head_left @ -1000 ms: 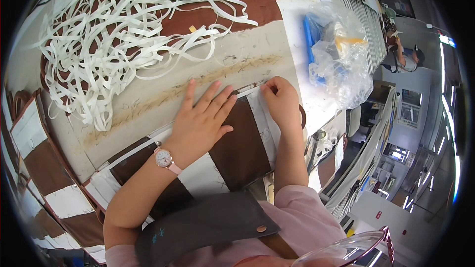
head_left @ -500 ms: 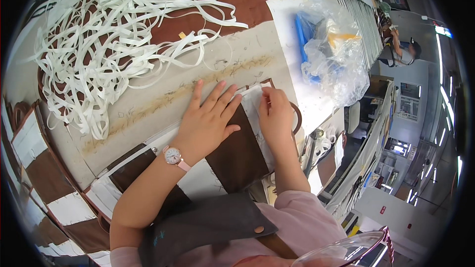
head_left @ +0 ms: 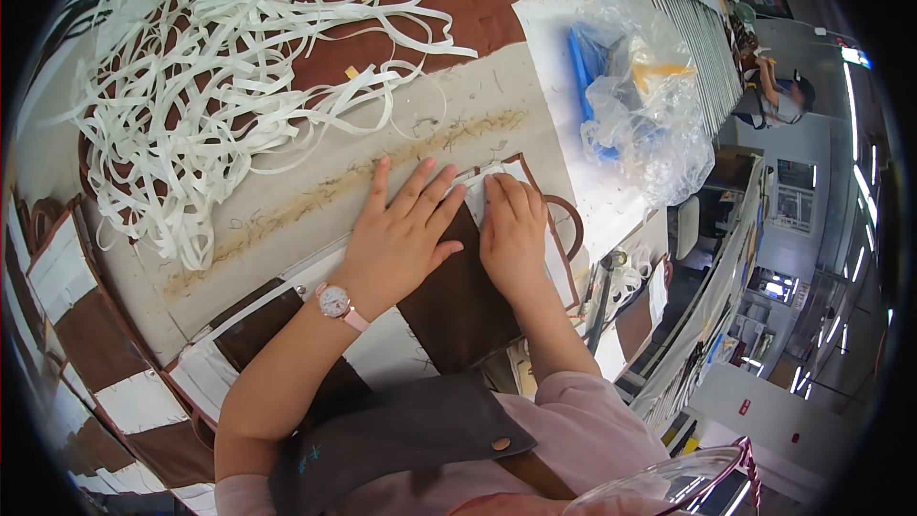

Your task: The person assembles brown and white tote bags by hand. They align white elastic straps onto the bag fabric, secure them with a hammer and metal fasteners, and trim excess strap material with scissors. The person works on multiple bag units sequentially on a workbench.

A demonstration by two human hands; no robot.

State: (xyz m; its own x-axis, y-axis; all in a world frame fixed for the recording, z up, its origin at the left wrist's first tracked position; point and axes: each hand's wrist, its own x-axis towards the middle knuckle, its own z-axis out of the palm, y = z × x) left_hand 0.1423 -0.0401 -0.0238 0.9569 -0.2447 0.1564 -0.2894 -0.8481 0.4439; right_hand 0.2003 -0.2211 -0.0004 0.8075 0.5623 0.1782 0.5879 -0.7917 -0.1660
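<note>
left hand (head_left: 401,234): palm down across the far edge of a brown-and-white striped piece (head_left: 449,301), fingers fanned wide, tips past the edge onto the stained beige sheet (head_left: 478,100). nothing gripped. pose and spread much as half a second ago.

right hand (head_left: 514,239): the main change. a second ago it pinched at the piece's far right corner; now it lies further in, closer to the left hand, back of hand up, fingers together and slightly bent over the white end strip (head_left: 556,263). cannot tell whether thumb and fingers have hold of the cloth; undersides hidden.

striped piece: lies on the bench (head_left: 549,24) in front of the person, under both hands. its brown right border, mostly covered a second ago, now shows beside the right hand. brown loop handle (head_left: 576,229) at that side, partly behind the wrist earlier, now in plain view.

beyond: tangled white tapes (head_left: 220,86) heaped over a reddish-brown piece (head_left: 439,10), much as at half a second ago. clear plastic bag (head_left: 659,134) to the right, a blue item (head_left: 583,67) at its left side. pink-strapped watch (head_left: 333,301) on the left wrist.
</note>
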